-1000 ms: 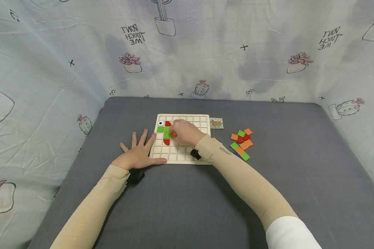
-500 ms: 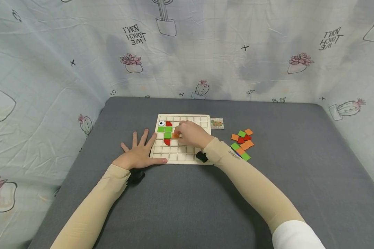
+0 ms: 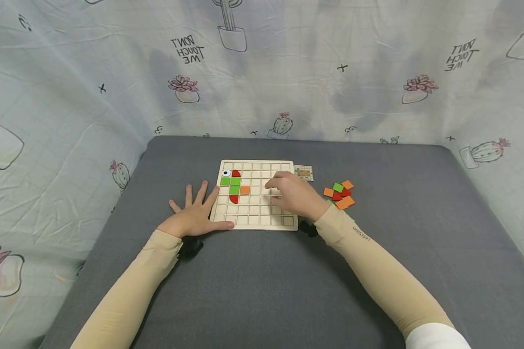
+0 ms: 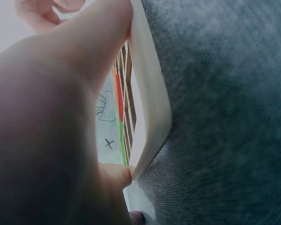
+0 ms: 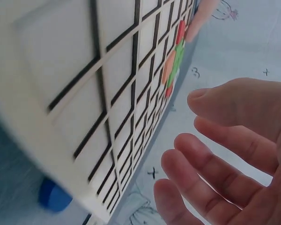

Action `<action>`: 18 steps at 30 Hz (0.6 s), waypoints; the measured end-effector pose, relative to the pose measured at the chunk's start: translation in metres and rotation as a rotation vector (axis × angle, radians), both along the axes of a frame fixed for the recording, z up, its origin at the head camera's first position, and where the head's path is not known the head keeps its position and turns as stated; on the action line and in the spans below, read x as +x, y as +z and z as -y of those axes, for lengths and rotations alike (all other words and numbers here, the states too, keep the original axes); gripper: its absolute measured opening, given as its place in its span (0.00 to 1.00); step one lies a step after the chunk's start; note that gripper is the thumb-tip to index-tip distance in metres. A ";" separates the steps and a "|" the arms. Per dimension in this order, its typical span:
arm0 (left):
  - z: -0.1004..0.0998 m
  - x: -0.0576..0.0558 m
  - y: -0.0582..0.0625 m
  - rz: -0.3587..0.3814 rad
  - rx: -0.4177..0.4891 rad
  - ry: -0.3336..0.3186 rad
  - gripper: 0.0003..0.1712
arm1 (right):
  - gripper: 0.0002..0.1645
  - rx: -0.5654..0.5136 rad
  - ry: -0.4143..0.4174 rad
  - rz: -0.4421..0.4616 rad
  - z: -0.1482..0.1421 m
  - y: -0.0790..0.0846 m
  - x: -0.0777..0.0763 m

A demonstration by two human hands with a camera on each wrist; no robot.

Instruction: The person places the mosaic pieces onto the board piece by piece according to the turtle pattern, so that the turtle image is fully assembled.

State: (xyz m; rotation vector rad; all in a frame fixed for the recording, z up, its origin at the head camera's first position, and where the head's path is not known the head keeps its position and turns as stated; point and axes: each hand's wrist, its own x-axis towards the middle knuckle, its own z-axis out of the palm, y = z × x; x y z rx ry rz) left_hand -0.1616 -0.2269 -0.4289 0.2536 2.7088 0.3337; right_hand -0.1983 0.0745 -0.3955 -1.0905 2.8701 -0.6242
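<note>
A wooden grid board (image 3: 255, 219) lies flat on the table. Toward its left side sit an eye tile (image 3: 226, 172), green square tiles (image 3: 235, 190), rounded red tiles (image 3: 234, 199) and one orange square tile (image 3: 244, 190). My left hand (image 3: 189, 216) is spread wide at the board's front left corner, with the thumb on its front edge and another fingertip at its left edge. Over the right part of the board hovers my right hand (image 3: 296, 195), its fingers loosely bent and nothing between them, as the right wrist view (image 5: 225, 159) also shows.
Right of the board lies a loose pile of orange, green and red tiles (image 3: 345, 202), partly covered by my right forearm. A small printed card (image 3: 304, 172) rests against the board's right edge. A blue piece (image 5: 54, 194) shows beside the board in the right wrist view.
My right hand has let go of the orange square tile, leaving it in a cell beside the green one, and has moved right across the board. The left hand has stayed put.
</note>
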 end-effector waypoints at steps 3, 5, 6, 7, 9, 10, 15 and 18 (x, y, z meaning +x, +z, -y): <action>0.000 0.000 0.001 -0.004 0.007 0.000 0.73 | 0.16 -0.008 -0.022 -0.011 -0.011 0.002 0.007; 0.000 0.000 0.001 -0.005 0.010 -0.001 0.73 | 0.16 -0.014 -0.037 -0.023 -0.019 0.002 0.011; 0.001 0.000 0.001 -0.006 0.011 -0.002 0.73 | 0.16 -0.019 -0.044 -0.027 -0.022 0.001 0.013; 0.001 0.000 0.001 -0.006 0.012 -0.002 0.73 | 0.16 -0.025 -0.050 -0.027 -0.026 0.000 0.015; 0.001 0.000 0.001 -0.005 0.013 -0.003 0.73 | 0.16 -0.034 -0.063 -0.036 -0.033 -0.002 0.018; 0.001 0.000 0.001 -0.004 0.013 -0.003 0.73 | 0.16 -0.038 -0.070 -0.036 -0.037 -0.003 0.019; 0.002 0.000 -0.001 -0.004 0.011 -0.006 0.73 | 0.17 -0.039 -0.109 -0.034 -0.056 -0.006 0.023; 0.002 0.000 -0.002 -0.007 0.008 -0.007 0.73 | 0.17 -0.044 -0.127 -0.042 -0.067 -0.007 0.024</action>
